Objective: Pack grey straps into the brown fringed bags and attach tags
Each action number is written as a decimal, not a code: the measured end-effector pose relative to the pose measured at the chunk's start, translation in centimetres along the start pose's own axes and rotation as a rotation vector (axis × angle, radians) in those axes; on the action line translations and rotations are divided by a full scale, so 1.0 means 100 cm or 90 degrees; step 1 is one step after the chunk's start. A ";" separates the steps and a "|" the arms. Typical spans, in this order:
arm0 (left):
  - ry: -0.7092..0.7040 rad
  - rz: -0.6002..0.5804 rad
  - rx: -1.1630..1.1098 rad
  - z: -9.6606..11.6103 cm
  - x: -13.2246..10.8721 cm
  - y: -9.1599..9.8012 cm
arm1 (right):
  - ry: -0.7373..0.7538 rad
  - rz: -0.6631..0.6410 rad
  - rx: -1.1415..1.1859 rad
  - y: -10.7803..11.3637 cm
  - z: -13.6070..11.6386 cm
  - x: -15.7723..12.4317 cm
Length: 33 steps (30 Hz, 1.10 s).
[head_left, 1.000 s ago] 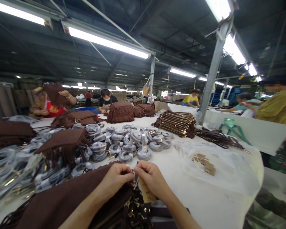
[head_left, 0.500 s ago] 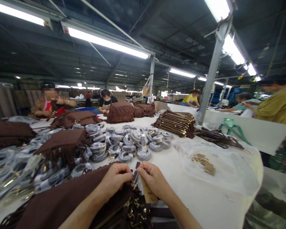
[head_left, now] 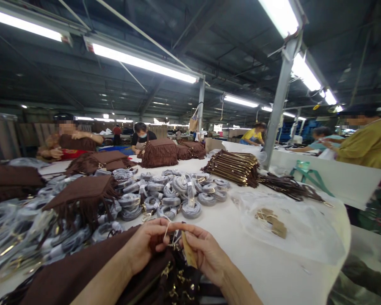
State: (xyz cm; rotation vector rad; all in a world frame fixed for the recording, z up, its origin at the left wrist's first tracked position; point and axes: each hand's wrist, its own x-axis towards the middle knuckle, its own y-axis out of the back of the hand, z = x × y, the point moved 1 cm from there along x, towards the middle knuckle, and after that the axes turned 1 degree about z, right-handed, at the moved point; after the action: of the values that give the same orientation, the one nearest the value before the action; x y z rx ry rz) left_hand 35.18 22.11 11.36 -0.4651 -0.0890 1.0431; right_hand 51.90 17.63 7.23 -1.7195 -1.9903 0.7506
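A brown suede bag with gold hardware lies at the table's near edge under my hands. My left hand is pinched on a thin white string at the bag's metal ring. My right hand is curled around a tan paper tag tied to that string, its fingertips meeting the left hand's.
Several wrapped grey strap coils cover the white table. Fringed brown bags lie left and behind. Stacked brown straps sit at the back right. A clear plastic bag holding tags lies right. Other people work at the far tables.
My hands have turned slightly and the tag now stands more on edge in my right hand. The white string loop has come into view between my fingers. A person at far left lowered a bag.
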 end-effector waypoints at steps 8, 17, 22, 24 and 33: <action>-0.050 -0.001 0.273 -0.006 -0.006 -0.011 | 0.174 0.098 -0.209 0.000 0.015 0.016; -0.082 -0.034 0.368 -0.008 -0.005 -0.017 | 0.442 0.169 -0.545 -0.019 0.011 0.008; -0.078 0.088 0.254 -0.014 0.004 -0.006 | 0.510 0.231 -0.555 -0.006 0.011 0.005; -0.104 0.131 0.207 -0.012 0.006 -0.004 | 0.503 0.199 -0.574 0.001 0.010 0.003; -0.233 0.214 0.118 0.008 0.002 0.004 | 0.485 -0.018 -0.703 0.002 0.015 -0.013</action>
State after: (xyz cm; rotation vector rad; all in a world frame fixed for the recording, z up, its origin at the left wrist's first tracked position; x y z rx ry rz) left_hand 34.71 22.66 11.86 -0.1166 -0.2433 1.4454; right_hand 51.37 16.14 5.98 -1.9852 -1.8728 -1.1062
